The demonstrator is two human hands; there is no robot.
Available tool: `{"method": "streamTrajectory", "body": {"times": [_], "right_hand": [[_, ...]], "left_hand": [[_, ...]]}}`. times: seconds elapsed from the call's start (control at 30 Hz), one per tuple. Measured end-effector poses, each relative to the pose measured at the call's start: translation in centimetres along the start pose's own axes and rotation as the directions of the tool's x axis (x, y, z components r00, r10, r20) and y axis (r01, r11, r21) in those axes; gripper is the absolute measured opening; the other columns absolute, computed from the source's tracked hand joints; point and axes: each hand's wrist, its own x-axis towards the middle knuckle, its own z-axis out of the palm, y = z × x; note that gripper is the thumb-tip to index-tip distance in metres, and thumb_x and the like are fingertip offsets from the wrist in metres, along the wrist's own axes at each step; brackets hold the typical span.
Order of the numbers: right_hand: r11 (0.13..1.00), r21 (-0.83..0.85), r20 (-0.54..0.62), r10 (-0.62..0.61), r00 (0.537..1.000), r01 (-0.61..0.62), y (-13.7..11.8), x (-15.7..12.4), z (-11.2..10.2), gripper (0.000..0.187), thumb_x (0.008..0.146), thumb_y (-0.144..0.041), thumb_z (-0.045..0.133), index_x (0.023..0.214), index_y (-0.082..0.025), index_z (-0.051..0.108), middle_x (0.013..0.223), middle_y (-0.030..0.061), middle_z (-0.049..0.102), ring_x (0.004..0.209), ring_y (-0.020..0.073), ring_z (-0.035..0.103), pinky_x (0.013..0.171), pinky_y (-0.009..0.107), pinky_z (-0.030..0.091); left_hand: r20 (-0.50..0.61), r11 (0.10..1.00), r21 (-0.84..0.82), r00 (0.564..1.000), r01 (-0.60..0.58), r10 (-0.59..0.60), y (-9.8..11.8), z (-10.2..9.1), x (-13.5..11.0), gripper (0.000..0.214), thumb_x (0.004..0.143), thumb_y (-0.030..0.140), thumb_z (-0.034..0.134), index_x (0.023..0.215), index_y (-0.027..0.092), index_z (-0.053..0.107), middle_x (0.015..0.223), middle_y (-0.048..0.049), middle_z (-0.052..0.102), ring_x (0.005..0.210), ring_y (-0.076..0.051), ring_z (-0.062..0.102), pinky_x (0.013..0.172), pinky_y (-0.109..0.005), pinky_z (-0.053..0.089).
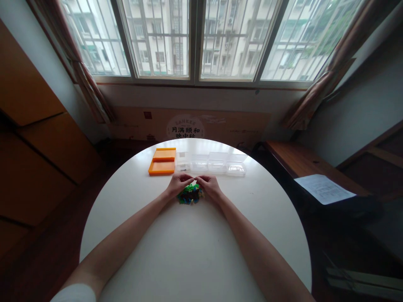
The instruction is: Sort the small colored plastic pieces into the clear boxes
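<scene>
Both hands meet at the far side of a small model (190,196) on the white round table (185,256). The model looks built of tiny pieces, green on top, dark brown in the middle, blue and pale along its near edge. My left hand (179,184) is closed in a pinch, its fingertips just above the green part. Opposite it, my right hand (209,185) pinches too, and the two sets of fingertips nearly touch. Whatever lies between them is too small to make out. The fingers partly cover the model's far side.
Beyond my left hand an orange tray (161,168) with a raised lid stands on the table. A row of clear plastic boxes (217,164) with lids up runs to its right. A sheet of paper (325,188) lies on the wooden bench (302,157) at right.
</scene>
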Motion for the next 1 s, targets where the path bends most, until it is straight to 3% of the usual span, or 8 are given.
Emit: {"method": "streamTrajectory", "body": {"times": [0.23, 1.0], "right_hand": [[1.000, 0.004, -0.012, 0.009, 1.000, -0.009, -0.02, -0.14, -0.02, 0.037, 0.066, -0.047, 0.065, 0.077, -0.012, 0.072, 0.061, 0.0040, 0.063, 0.050, 0.0101, 0.049, 0.047, 0.022, 0.036], [1.000, 0.014, -0.039, -0.001, 0.999, 0.002, -0.20, -0.22, 0.00, 0.034, 0.064, -0.044, 0.068, 0.076, -0.012, 0.072, 0.059, 0.0036, 0.063, 0.050, 0.0106, 0.049, 0.048, 0.022, 0.037]], "left_hand": [[-0.036, 0.998, -0.043, 0.998, 0.046, -0.047, -0.38, -0.11, 0.12, 0.029, 0.068, 0.040, 0.069, 0.078, 0.012, 0.069, 0.066, -0.0038, 0.066, 0.055, -0.011, 0.058, 0.052, -0.021, 0.047], [0.002, 0.999, -0.004, 0.999, 0.042, -0.042, 0.15, -0.14, -0.06, 0.030, 0.069, 0.040, 0.068, 0.079, 0.012, 0.070, 0.069, -0.0051, 0.067, 0.061, -0.013, 0.060, 0.054, -0.022, 0.047]]}}
